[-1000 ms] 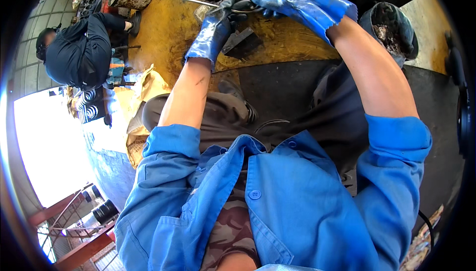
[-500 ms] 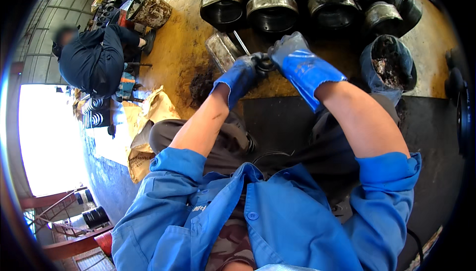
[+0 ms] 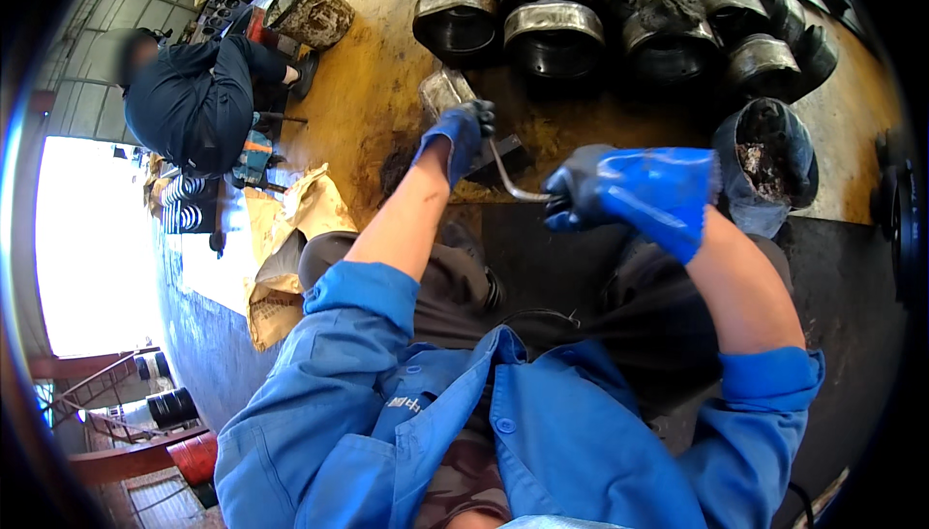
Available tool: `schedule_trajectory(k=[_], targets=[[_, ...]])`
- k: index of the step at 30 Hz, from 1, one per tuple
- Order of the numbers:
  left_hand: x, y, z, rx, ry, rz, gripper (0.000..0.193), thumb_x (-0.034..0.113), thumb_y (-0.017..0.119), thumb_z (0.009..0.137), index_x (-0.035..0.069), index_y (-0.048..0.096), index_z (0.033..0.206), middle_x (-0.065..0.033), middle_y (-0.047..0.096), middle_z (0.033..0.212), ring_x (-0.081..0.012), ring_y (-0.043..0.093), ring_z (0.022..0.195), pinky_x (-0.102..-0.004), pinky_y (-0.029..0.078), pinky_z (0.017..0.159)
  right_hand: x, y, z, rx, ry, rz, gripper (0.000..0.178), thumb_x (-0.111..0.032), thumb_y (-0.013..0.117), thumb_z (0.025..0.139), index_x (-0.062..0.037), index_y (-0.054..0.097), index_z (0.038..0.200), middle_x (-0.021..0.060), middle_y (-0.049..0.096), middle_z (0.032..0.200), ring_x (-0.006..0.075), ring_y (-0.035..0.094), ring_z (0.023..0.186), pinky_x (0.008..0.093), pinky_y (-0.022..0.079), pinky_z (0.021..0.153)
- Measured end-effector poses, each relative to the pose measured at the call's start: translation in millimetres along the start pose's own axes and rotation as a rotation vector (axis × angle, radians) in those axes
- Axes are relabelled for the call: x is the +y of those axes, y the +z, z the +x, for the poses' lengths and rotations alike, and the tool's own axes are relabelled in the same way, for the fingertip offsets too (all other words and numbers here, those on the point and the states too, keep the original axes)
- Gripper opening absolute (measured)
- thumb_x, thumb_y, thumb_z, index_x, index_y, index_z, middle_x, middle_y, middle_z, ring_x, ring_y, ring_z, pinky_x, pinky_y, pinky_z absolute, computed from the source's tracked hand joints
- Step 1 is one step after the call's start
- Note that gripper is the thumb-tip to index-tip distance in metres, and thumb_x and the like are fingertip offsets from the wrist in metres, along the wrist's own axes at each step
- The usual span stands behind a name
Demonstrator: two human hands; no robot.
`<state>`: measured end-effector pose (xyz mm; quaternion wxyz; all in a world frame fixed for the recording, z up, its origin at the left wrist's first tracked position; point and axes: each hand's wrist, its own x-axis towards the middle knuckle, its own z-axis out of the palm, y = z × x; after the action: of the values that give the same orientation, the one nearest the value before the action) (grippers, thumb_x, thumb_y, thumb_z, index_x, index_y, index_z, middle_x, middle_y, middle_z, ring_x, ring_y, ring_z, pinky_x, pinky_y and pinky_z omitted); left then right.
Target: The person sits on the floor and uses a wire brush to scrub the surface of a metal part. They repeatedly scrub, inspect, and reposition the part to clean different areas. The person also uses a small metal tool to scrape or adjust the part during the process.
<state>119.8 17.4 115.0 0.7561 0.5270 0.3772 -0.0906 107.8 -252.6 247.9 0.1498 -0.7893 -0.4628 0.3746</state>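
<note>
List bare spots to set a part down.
Free: yellow floor between brown-stained bucket and metal-banded black cylinders; black floor mat outside right forearm, below plastic-lined bucket. Crowded: cylinder rows; gap between left hand and right hand, spanned by bent metal rod.

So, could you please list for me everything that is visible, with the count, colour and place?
Bent rod: one, silver-grey, between the hands
Banded round parts: over ten, black and silver, rows at top centre
Dark lump: one, blackish, on a banded part
Metal piece: one, silver, beyond the left hand
Lined bucket: one, bluish, right
Stained bucket: one, brown and whitish, upper left
Paper sack: at least one, tan, left
Co-worker: one, dark clothing, upper left
Red cylinder: one, red, lower left
Left hand: one, blue-and-dark glove, centre
Right hand: one, blue-and-dark glove, right of centre
Jacket: one, blue, bottom
</note>
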Motion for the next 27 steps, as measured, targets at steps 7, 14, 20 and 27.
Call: schedule_trajectory(k=[7, 14, 20, 27], targets=[[-13, -54, 43, 0.325, 0.73, 0.391, 0.026, 0.025, 0.053, 0.101, 0.007, 0.061, 0.119, -0.0101, 0.07, 0.08, -0.0186, 0.066, 0.064, -0.0311, 0.054, 0.055, 42, -15, -25, 0.362, 0.315, 0.808, 0.047, -0.05, 0.058, 0.097, -0.0056, 0.068, 0.111, 0.0081, 0.066, 0.071, 0.0098, 0.057, 0.05, 0.0235, 0.048, 0.049], [-72, -36, 45, 0.471, 1.417, 1.259, 0.04, 0.009, 0.061, 0.083, 0.007, 0.064, 0.123, -0.0189, 0.063, 0.125, -0.0402, 0.056, 0.12, -0.0496, 0.042, 0.107, 125, 6, 13, 0.405, 0.536, 1.031, 0.07, -0.069, 0.044, 0.095, -0.0063, 0.066, 0.119, 0.0107, 0.067, 0.073, 0.0129, 0.054, 0.047, 0.0273, 0.046, 0.046], [-69, -28, 40, 0.438, 1.347, 1.258, 0.041, 0.012, 0.059, 0.087, 0.007, 0.062, 0.127, -0.0191, 0.06, 0.131, -0.0432, 0.054, 0.123, -0.0507, 0.039, 0.109, 195, 65, 95, 0.453, 0.501, 1.599, 0.077, -0.072, 0.044, 0.094, -0.0067, 0.06, 0.131, 0.0, 0.055, 0.064, 0.0073, 0.041, 0.04, 0.0222, 0.034, 0.039], [-64, -28, 39, 0.437, 1.273, 1.306, 0.045, 0.009, 0.059, 0.083, 0.005, 0.062, 0.128, -0.021, 0.059, 0.133, -0.0447, 0.052, 0.125, -0.0506, 0.037, 0.111, 242, 159, 133, 0.367, 0.387, 2.066, 0.076, -0.07, 0.048, 0.093, -0.0074, 0.058, 0.134, -0.0034, 0.051, 0.061, 0.0066, 0.035, 0.04, 0.0217, 0.03, 0.038]])
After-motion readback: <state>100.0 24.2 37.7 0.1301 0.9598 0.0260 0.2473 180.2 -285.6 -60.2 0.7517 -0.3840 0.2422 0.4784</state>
